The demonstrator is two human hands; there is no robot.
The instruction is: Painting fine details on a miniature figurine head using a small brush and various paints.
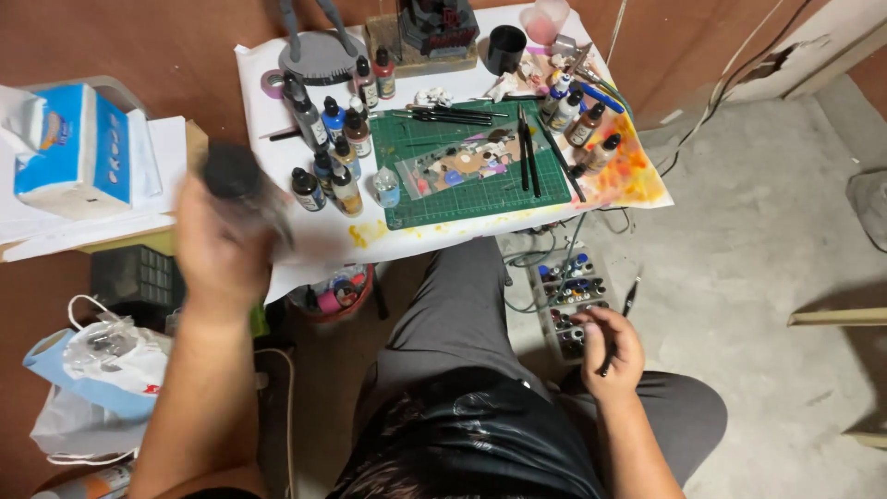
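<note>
My left hand is raised beside the desk, fingers wrapped around a dark-capped bottle that shows only as a blur, so I judge it is being shaken. My right hand is low by my knee, fingers curled around a thin black brush, just over the paint rack on the floor.

To shake well, I would keep a thumb or finger over the cap and hold the bottle out past the desk edge, away from the row of paint bottles standing close by; a wide swing could knock them over. Short, firm flicks from the wrist should mix it better than big arcs.

The brush tip is too small for me to tell whether it is loaded, so I would keep it pointed away from my trousers and the rack. The green mat with its painted parts sits well apart from both hands; the tissue box is near my left.
</note>
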